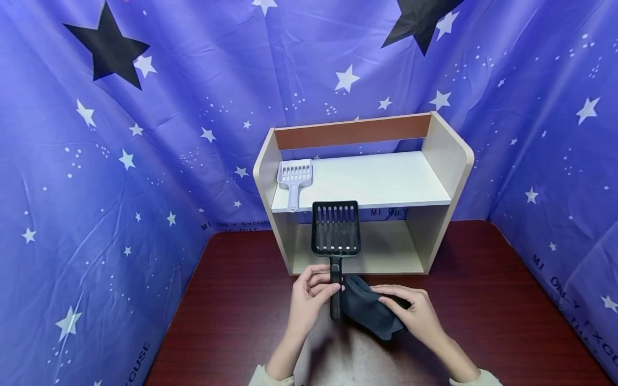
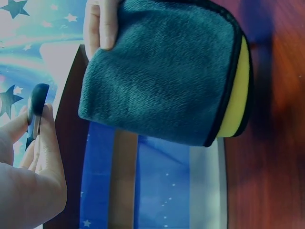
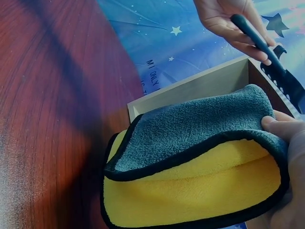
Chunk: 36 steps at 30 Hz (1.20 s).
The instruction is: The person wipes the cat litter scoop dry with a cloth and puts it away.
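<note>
My left hand pinches the handle of a black slotted litter scoop, held upright with its slotted head at the top. In the left wrist view the scoop's handle sits between thumb and fingers. A folded cloth, dark grey-green outside, hangs from my right hand, which pinches it by an edge. The right wrist view shows the cloth's yellow inner side and black border. Cloth and scoop are close together over the table; whether they touch I cannot tell.
Behind the hands stands a small wooden shelf unit with a white upper board. On that board's left end lies a pale lilac slotted scoop, its handle over the front edge. Below is a dark red wooden table; blue starry curtains surround it.
</note>
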Motion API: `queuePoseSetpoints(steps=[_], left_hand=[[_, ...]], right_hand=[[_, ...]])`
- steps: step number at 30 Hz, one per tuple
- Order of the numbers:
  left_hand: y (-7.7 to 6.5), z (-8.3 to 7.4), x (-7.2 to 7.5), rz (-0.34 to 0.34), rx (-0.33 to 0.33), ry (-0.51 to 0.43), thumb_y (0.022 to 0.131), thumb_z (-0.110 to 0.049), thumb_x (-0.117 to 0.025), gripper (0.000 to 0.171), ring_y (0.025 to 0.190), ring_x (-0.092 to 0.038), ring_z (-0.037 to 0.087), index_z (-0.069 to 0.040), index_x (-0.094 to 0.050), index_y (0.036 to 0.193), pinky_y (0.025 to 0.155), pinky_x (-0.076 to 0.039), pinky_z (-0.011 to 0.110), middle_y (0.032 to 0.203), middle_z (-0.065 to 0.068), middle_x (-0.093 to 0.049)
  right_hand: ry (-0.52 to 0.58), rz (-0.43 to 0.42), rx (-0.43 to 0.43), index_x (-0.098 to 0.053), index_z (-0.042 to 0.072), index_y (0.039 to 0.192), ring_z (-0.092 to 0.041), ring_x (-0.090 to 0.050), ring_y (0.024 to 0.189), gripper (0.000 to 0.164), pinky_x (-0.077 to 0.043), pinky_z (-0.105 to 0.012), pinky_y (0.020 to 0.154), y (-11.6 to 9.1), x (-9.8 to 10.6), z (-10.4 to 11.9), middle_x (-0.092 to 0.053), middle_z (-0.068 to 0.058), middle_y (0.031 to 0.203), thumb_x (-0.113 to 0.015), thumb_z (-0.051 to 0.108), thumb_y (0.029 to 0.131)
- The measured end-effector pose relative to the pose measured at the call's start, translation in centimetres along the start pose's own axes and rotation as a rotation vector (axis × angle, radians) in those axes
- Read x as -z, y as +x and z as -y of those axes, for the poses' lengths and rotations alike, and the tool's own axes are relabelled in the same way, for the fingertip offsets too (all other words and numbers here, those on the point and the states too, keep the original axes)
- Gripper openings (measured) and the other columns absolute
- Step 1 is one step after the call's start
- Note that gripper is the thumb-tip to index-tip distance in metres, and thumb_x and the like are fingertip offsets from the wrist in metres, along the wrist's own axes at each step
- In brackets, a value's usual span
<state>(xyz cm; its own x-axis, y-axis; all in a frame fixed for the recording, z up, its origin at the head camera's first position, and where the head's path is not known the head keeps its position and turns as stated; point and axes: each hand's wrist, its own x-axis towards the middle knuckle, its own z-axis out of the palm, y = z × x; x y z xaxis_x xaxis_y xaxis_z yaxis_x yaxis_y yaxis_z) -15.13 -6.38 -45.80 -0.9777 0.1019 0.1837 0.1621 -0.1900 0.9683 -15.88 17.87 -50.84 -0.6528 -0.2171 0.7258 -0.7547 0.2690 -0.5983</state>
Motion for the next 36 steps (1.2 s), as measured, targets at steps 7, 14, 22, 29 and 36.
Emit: queuePoseSetpoints(steps=[7,14,22,29,36], left_hand=[[1.1,-1.1,0.1,-0.014,-0.040,0.007,0.087,0.003,-0.071,0.043,0.078,-0.074,0.008,0.006,-0.054,0.127,0.076,-0.059,0.018,0.111,0.039,-0.065],[2.4,-2.1,-0.1,-0.036,-0.052,0.008,0.089,0.002,-0.069,0.041,0.080,-0.074,0.007,0.006,-0.055,0.127,0.064,-0.058,0.017,0.112,0.032,-0.067],[3.8,-3.4,-0.2,-0.031,-0.047,0.001,0.093,0.001,-0.065,0.040,0.083,-0.074,0.008,0.006,-0.055,0.131,0.068,-0.060,0.019,0.122,0.031,-0.065],[4.8,-5.0,-0.5,0.010,-0.028,-0.053,0.094,0.003,-0.062,0.045,0.091,-0.074,0.005,0.004,-0.052,0.138,0.074,-0.061,0.020,0.132,0.030,-0.061],[5.9,-6.3,-0.8,0.040,0.016,-0.060,0.093,0.003,-0.063,0.053,0.098,-0.072,0.006,-0.003,-0.049,0.144,0.079,-0.061,0.024,0.139,0.023,-0.058]], right_hand=[[-0.002,-0.001,-0.004,-0.076,0.007,0.109,-0.002,-0.070,0.102,0.040,-0.053,-0.010,0.088,-0.1,0.1,0.0,-0.078,-0.008,0.102,-0.074,-0.016,0.076],[-0.019,-0.009,-0.004,-0.076,0.006,0.106,-0.004,-0.071,0.100,0.043,-0.052,-0.009,0.087,-0.5,0.0,-0.6,-0.078,-0.010,0.100,-0.074,-0.020,0.072],[-0.034,-0.015,-0.013,-0.076,0.006,0.106,-0.001,-0.071,0.099,0.043,-0.052,-0.008,0.086,-0.8,0.1,-0.8,-0.078,-0.010,0.099,-0.074,-0.020,0.071],[-0.030,-0.008,-0.028,-0.076,0.009,0.108,0.000,-0.070,0.101,0.042,-0.053,-0.008,0.086,-0.8,0.3,-0.6,-0.078,-0.006,0.102,-0.075,-0.016,0.075],[-0.028,-0.003,-0.037,-0.076,0.009,0.109,0.000,-0.070,0.101,0.041,-0.052,-0.008,0.087,-1.0,0.5,-0.6,-0.078,-0.007,0.102,-0.074,-0.016,0.076]])
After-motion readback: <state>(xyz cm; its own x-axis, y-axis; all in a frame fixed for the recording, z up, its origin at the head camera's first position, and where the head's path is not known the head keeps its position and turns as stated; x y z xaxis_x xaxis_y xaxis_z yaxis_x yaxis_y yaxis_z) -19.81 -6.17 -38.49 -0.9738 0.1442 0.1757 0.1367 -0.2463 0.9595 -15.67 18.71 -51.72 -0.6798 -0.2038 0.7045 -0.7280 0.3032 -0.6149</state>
